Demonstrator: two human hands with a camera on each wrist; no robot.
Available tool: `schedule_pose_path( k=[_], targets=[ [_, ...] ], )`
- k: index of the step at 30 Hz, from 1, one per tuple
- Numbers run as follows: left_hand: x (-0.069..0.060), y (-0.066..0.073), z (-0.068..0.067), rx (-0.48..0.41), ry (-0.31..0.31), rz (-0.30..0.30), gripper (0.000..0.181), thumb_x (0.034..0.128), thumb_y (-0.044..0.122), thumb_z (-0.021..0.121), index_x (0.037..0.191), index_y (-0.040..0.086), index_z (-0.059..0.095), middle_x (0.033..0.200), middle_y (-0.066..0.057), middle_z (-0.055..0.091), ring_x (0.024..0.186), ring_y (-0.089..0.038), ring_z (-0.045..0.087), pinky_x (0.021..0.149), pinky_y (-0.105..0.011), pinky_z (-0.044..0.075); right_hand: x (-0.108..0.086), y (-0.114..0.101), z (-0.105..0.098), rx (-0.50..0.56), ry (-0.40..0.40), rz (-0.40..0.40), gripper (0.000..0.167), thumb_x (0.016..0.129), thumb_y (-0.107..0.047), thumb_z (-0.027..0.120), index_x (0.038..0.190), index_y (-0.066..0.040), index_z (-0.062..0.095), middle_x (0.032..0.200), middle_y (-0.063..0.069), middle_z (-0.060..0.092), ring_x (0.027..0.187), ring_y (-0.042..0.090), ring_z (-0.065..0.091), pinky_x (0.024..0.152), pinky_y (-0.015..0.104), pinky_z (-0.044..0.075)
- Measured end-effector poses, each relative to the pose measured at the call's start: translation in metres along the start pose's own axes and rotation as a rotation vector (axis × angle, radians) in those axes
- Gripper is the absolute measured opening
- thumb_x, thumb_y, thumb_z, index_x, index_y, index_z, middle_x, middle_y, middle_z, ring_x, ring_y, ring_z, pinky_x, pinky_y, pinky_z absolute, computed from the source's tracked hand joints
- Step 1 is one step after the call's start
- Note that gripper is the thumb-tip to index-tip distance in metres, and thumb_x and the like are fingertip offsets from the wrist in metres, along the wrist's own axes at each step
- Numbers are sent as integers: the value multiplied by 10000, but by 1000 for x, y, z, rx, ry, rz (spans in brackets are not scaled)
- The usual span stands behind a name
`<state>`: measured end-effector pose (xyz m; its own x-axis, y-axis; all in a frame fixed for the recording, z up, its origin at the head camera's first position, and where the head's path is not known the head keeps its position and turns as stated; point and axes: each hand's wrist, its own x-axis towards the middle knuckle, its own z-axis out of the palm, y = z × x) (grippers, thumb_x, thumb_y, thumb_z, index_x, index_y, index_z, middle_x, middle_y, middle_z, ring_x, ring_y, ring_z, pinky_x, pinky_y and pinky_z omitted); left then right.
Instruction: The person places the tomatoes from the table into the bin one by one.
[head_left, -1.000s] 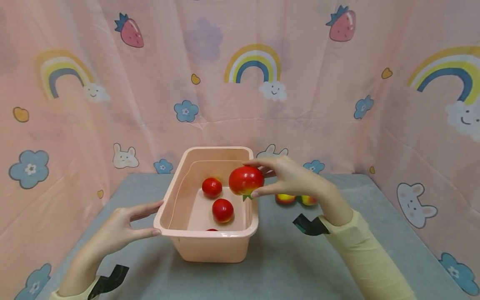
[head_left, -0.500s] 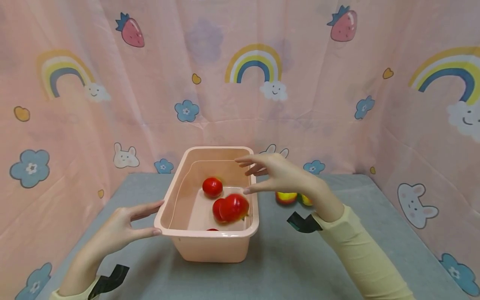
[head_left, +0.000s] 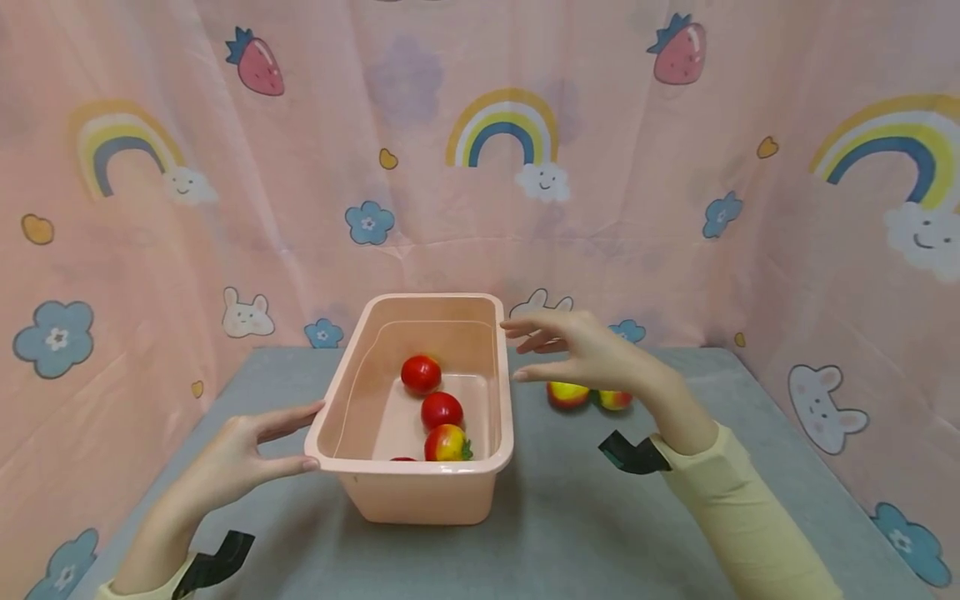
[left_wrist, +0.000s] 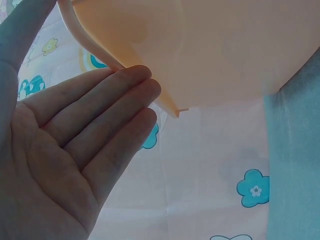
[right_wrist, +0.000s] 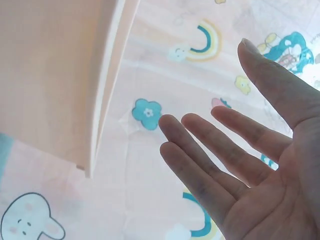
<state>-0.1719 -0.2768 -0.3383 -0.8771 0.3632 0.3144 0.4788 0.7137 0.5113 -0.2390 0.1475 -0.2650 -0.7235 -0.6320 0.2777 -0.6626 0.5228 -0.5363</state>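
Note:
A pale pink plastic bin (head_left: 420, 493) stands on the table, with several red fruits that look like tomatoes inside. One tomato (head_left: 444, 443), yellow on its side with a green stem top, lies near the front wall. Behind it are two redder ones, and the front rim hides most of another. My left hand (head_left: 240, 454) touches the bin's left rim with thumb and fingertips; its fingers look nearly straight in the left wrist view. Just right of the bin hovers my right hand (head_left: 600, 354), fingers spread and holding nothing. The right wrist view shows its palm (right_wrist: 270, 200) bare.
Two red-and-yellow tomatoes, one nearer the bin (head_left: 567, 395) and one farther right (head_left: 615, 400), lie on the grey table (head_left: 600, 517) beneath the right hand. A pink patterned curtain (head_left: 300, 167) closes off the back and sides.
The right hand let go of a tomato over the bin, and it dropped and rolled to the front. That hand then drew back right, past the rim. The left hand stayed put.

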Motion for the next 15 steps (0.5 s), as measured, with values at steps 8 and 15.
schedule_pose_path(
  k=[8, 15],
  targets=[
    [-1, -2, 0, 3, 6, -6, 605, 741, 356, 799, 1291, 194, 606, 1244, 61, 636, 1095, -10, 590, 876, -171, 475, -8, 22, -2, 25, 20, 1, 611, 792, -289, 775, 1340, -158, 538, 1293, 74, 603, 1071, 203, 648, 863, 412, 539],
    [0, -2, 0, -4, 8, 1, 602, 742, 350, 799, 1293, 204, 604, 1244, 65, 636, 1097, -3, 588, 880, -164, 474, -15, 44, -5, 20, 53, 33, 557, 804, -301, 761, 1301, -137, 570, 1266, 81, 622, 1056, 205, 655, 860, 378, 540]
  ],
)
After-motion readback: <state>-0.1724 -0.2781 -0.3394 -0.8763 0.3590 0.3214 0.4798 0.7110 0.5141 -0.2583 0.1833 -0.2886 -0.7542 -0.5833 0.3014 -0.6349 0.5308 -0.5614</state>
